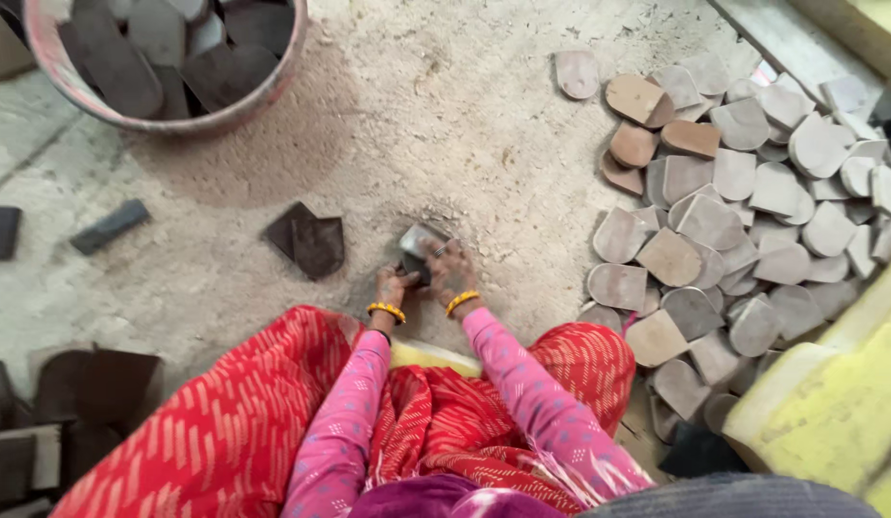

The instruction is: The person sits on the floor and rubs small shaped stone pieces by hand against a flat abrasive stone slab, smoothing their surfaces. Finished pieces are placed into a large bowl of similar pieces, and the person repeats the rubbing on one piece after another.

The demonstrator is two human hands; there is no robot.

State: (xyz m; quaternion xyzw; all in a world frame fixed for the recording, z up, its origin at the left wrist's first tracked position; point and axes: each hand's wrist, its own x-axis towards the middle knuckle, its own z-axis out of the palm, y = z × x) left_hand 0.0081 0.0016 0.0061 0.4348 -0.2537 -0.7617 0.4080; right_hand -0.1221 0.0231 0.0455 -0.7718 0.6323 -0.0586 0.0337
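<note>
I see both hands on grey tile piece [422, 245], held on sandy floor [445, 115]. Left hand [393, 286] fingers curled onto piece's near-left edge; right hand [452, 270] pressed on its right side. Dark piece [311, 242] just left of it. Pile of pale rounded pieces [743, 211] right; tub [167, 58] far upper left.

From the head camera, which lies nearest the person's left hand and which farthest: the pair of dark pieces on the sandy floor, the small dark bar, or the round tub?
From the left hand:
1. Pair of dark pieces, just up-left on the sand.
2. Small dark bar, farther left.
3. Round tub, top left, farthest.
</note>
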